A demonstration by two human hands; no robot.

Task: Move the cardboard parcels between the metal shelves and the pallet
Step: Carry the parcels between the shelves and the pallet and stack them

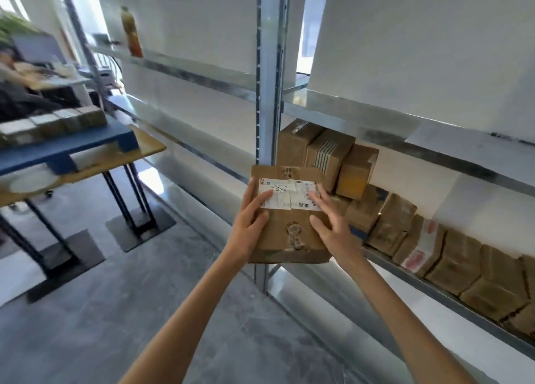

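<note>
While both hands grip it, the cardboard parcel (291,224) is up in the air at centre frame, just in front of the upright post (267,94) of the metal shelves (376,139), resting on no shelf. It is a flat box with a white shipping label (289,194) on its top face. Left hand (250,220) clamps the left edge, index finger and thumb on top, fingertip on the label. Right hand (333,227) clamps the right edge, fingers over the label's right end, thumb on bare cardboard. Remaining fingers are hidden, probably wrapped under the box. Right of the post, on the shelf behind the held box, three upright boxes (327,157) stand side by side, touching. Below and beside them, a row of shelf parcels (460,265) runs right and nearer along the shelf. Far left, a blue pallet (66,150) lies on a wooden table (150,146), with a line of pallet parcels (52,123) on it. A bottle (131,33) stands upright on a higher shelf, left of the post. Seated person (17,73) at far left, blurred.
</note>
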